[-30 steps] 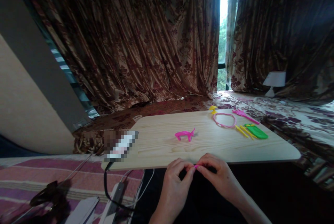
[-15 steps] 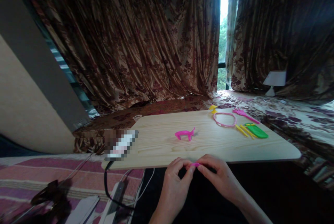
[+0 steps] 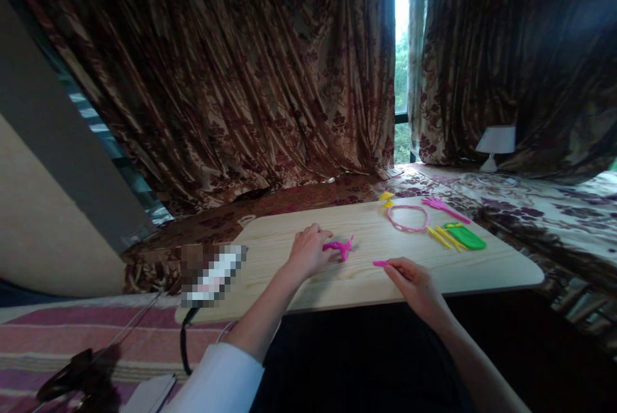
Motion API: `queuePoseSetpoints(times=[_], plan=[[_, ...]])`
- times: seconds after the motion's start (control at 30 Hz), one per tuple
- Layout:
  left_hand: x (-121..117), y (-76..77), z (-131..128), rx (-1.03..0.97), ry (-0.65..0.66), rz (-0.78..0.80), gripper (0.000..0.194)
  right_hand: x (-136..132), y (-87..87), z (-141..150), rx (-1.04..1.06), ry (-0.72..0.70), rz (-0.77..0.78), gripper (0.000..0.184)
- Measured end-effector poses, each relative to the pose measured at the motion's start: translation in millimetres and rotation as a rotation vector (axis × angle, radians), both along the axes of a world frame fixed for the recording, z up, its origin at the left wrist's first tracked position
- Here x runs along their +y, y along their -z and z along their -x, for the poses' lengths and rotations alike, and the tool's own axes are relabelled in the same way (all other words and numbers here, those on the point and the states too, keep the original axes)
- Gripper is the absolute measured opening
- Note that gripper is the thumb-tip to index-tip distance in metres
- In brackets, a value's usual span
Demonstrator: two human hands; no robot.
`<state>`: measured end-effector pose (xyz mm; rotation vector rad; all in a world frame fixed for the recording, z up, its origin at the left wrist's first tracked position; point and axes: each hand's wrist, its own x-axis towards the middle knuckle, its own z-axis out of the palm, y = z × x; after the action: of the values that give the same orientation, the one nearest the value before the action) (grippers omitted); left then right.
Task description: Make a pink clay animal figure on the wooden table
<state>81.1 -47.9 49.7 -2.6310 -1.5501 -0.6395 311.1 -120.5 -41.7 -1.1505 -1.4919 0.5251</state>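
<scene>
On the table stands a pink four-legged animal figure (image 3: pixel 344 248), apparently of modelling clay. My left hand (image 3: pixel 309 251) has its thumb and fingers around the figure's left end and hides part of it. Between the thumb and fingertips of my right hand (image 3: pixel 412 278) is a small, elongated pink clay piece (image 3: pixel 380 263). That piece points left, just above the front part of the table and apart from the figure.
The wooden table (image 3: pixel 270 233) also bears a pink ring (image 3: pixel 407 208), a pink hand-shaped stick (image 3: pixel 446 209), yellow sticks (image 3: pixel 444 237), a green piece (image 3: pixel 466 237) and a yellow shape (image 3: pixel 386 198). A blurred-out device (image 3: pixel 216 277) lies at its left edge.
My hands have moved apart. The left went forward to the animal figure and took hold of its left end; the right moved forward and right, keeping the pink piece. The view shifted slightly.
</scene>
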Motion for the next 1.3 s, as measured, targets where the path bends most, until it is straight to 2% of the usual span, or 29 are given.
queuePoseSetpoints(times=[0.2, 0.37, 0.57, 0.73, 0.87, 1.03, 1.17, 1.3], plan=[[27, -1.3, -10, 0.165, 0.11, 0.113, 0.029, 0, 3.7, -1, -0.037, 0.037, -0.006, 0.027], [31, -15.7, 0, 0.057, 0.188, 0.13, 0.028, 9, -2.4, -5, -0.117, 0.066, -0.027, 0.028], [4, -41.9, 19, -0.254, 0.345, 0.156, 0.025, 21, -12.7, -8, -0.238, 0.088, -0.086, 0.023], [-28, -48.9, 16, -0.453, 0.456, 0.244, 0.028, 0, -40.9, 9, -0.208, 0.085, -0.199, 0.025], [-47, -52.9, 7, -0.531, 0.515, 0.284, 0.029, -19, -66.0, 29, -0.149, 0.01, -0.247, 0.023], [-61, -61.8, 1, -0.539, 0.53, 0.271, 0.027, -26, -79.6, 29, -0.026, -0.055, -0.208, 0.024], [-67, -66.9, -3, -0.517, 0.572, 0.313, 0.029, -17, -88.2, 19, 0.172, -0.306, -0.024, 0.033], [-69, -68.9, -3, -0.532, 0.61, 0.384, 0.029, -6, -97.9, 21, 0.145, -0.512, 0.065, 0.035]])
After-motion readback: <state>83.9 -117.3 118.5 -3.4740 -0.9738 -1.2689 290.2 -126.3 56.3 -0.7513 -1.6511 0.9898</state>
